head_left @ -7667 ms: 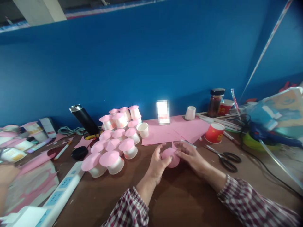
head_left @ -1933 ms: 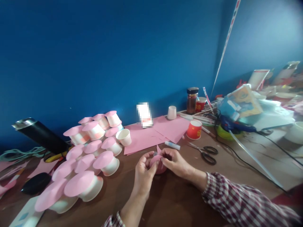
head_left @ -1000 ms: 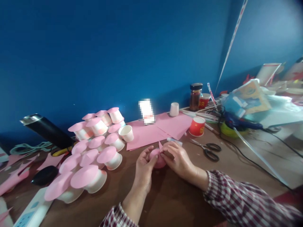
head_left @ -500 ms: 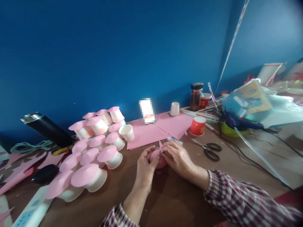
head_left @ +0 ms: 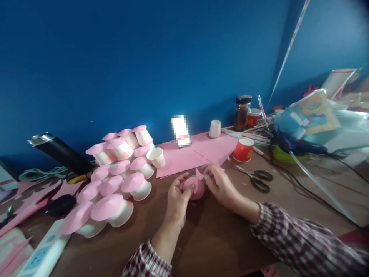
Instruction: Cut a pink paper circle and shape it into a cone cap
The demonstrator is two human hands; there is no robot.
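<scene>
My left hand (head_left: 177,200) is closed on a round pink paper piece (head_left: 198,191), with the thumb lying across its face. A pointed pink flap sticks up from the far edge of that piece. Just right of the flap is my right hand (head_left: 220,184), its fingers bent and slightly apart, holding nothing that I can see. Whether a fingertip still touches the flap is hard to make out. Pink paper sheets (head_left: 178,159) lie behind both hands. To their right rest black-handled scissors (head_left: 259,181).
On the left stand several white paper cups with pink cone tops (head_left: 106,207), beside a black flask (head_left: 60,154) and a white power strip (head_left: 46,246). Farther right are a red paper cup (head_left: 243,151), a brown jar (head_left: 242,113), a blue glue gun (head_left: 300,146) and cables.
My right fingers have drawn back a little to the right from the pink flap, and more of the round paper shows. The camera view has shifted slightly.
</scene>
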